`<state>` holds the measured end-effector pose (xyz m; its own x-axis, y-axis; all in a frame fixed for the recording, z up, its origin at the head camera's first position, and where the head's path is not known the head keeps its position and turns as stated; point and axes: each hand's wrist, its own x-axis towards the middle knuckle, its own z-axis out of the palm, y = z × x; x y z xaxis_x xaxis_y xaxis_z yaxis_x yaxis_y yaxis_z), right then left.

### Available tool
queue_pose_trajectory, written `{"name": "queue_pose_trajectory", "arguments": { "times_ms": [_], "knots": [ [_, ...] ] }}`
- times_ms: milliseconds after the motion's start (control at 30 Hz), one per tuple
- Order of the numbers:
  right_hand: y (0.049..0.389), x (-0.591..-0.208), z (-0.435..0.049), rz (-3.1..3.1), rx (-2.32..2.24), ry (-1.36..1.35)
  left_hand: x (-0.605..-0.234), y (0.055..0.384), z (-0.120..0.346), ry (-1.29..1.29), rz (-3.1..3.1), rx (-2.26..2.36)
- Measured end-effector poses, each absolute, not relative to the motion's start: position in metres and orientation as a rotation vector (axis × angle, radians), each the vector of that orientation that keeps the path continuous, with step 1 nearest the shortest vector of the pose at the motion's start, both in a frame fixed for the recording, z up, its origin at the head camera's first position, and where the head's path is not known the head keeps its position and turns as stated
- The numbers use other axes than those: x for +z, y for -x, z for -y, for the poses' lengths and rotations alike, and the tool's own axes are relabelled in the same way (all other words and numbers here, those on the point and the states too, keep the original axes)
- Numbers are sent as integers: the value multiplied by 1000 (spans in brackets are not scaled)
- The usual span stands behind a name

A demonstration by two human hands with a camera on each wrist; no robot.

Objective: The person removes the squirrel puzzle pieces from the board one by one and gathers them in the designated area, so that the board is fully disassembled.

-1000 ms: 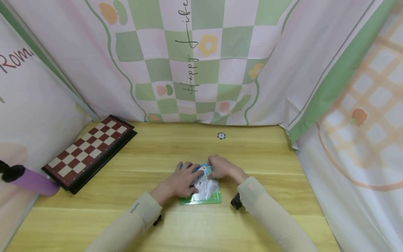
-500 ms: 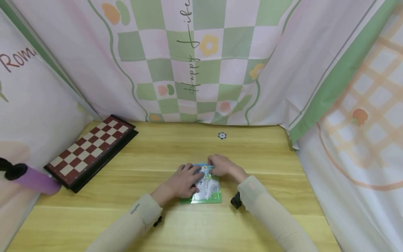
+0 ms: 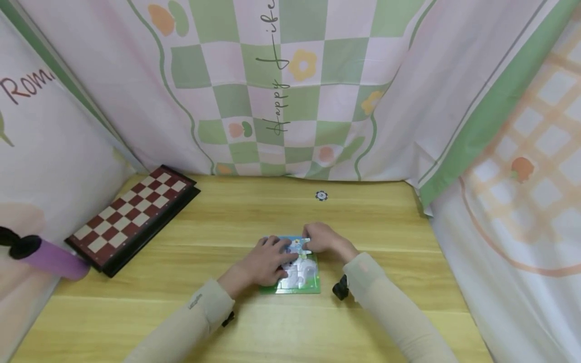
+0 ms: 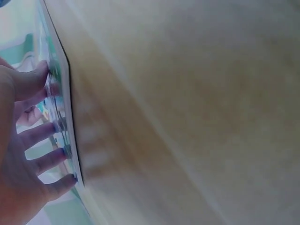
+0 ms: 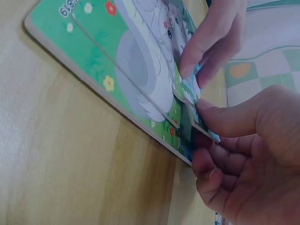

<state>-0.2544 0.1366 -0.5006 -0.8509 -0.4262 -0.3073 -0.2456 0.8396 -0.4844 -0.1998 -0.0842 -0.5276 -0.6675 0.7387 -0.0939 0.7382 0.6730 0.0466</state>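
Observation:
A jigsaw puzzle (image 3: 297, 282) with a white cartoon animal on a green and blue background lies on the table, in a flat tray with a green border. My left hand (image 3: 265, 262) rests over its left side, fingers spread and fingertips on the pieces. At the far right corner my right hand (image 3: 324, 238) pinches a puzzle piece (image 5: 199, 123) between thumb and curled fingers. In the right wrist view that piece is tilted up, with a dark gap under its edge. Fingertips of the left hand (image 5: 215, 42) press the picture close beside it.
A folded red and cream chessboard (image 3: 136, 212) lies at the left, with a purple bottle (image 3: 54, 259) next to it. A small black and white round marker (image 3: 321, 195) is on the table (image 3: 386, 217) farther back. Patterned curtains (image 3: 290, 101) enclose the back and sides.
The right hand's puzzle piece now shows more of its pale edge, lifted slightly. The left hand's index finger has reached a little to the right across the picture.

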Motion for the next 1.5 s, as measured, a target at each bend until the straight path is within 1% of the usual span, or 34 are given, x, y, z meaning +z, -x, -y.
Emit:
{"name": "queue_pose_trajectory", "arguments": {
  "times_ms": [533, 933, 1500],
  "knots": [
    [253, -504, -141, -2567, -789, 467, -533, 199, 85, -1215, -2796, 89],
    [252, -506, -143, -2491, -908, 528, -531, 198, 85, -1215, -2803, 128],
    [252, -503, -157, -2458, -1009, 449, -530, 195, 85, -1213, -2763, 100]
  ]
}}
